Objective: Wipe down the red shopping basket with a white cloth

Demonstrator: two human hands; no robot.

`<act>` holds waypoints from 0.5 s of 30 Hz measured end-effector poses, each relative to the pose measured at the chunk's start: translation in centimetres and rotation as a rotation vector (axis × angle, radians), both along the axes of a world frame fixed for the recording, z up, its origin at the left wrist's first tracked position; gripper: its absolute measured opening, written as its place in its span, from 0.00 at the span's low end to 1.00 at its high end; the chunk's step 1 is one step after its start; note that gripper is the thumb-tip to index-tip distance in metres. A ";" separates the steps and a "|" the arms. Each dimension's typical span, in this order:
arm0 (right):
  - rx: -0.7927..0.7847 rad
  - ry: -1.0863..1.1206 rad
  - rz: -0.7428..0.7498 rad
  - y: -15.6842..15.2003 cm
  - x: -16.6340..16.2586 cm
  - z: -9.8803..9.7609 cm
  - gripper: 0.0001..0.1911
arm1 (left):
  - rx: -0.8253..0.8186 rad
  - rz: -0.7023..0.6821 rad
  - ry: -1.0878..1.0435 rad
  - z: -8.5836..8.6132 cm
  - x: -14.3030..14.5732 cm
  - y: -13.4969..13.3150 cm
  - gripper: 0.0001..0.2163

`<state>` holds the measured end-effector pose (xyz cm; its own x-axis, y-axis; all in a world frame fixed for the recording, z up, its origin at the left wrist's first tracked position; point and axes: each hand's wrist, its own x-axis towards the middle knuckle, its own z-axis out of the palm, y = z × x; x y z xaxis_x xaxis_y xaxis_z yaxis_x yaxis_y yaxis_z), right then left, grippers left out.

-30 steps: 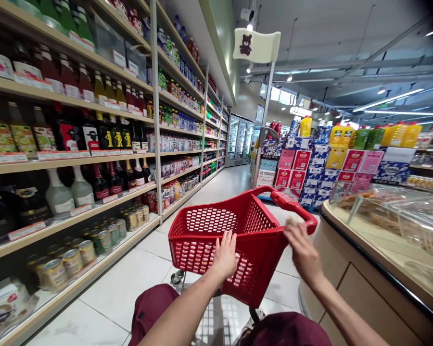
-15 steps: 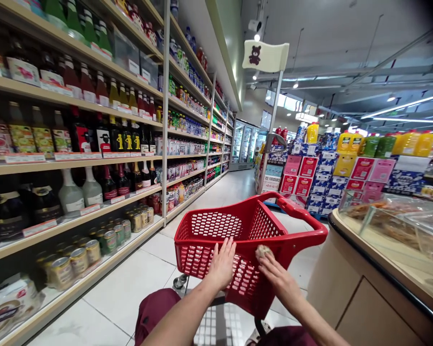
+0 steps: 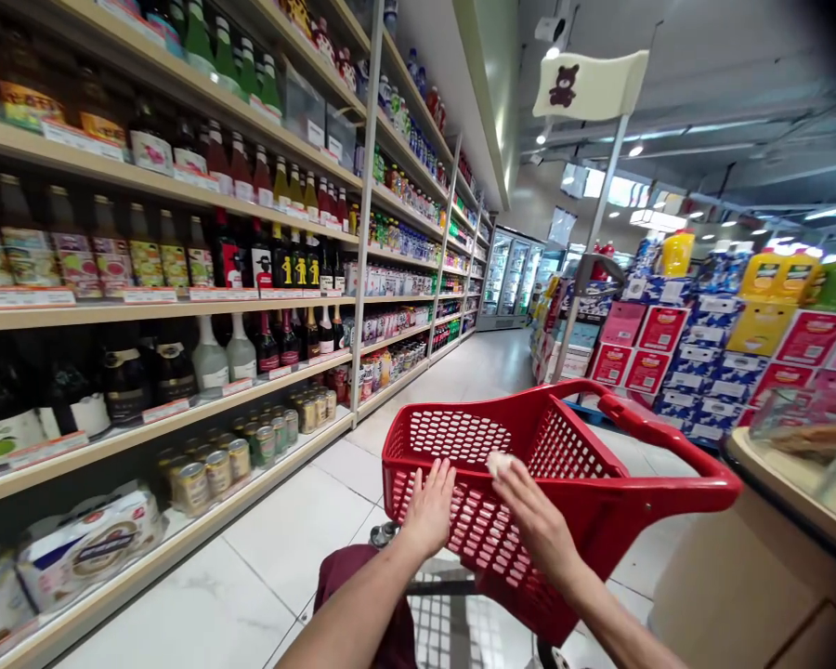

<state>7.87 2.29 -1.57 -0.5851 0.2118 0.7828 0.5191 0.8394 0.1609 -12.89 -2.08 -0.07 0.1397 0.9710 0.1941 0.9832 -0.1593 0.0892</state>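
My left hand lies open, fingers spread, flat on the basket wall — my right hand pinches a pale wad against the rim.

A red basket is seen on a small wheeled stand, tipped a little. Its walls are full of small holes. Its thick red handle is turned to the right. A small pale wad is held against its near rim by the right hand.
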 end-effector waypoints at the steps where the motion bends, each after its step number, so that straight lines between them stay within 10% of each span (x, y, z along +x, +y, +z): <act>1: 0.008 0.013 -0.006 0.1 -0.8 -0.2 0.23 | 0.002 0.014 0.003 -0.1 -0.6 -0.2 0.34; 15: 0.061 -0.116 0.187 -0.1 -13.0 -3.9 0.20 | -0.141 0.161 -0.057 0.9 -9.4 -2.2 0.32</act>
<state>-5.15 2.19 -5.45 -0.6965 0.0460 0.7161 0.3306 0.9063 0.2634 -22.25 -4.28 0.79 -0.0270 0.9980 0.0576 0.9876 0.0178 0.1560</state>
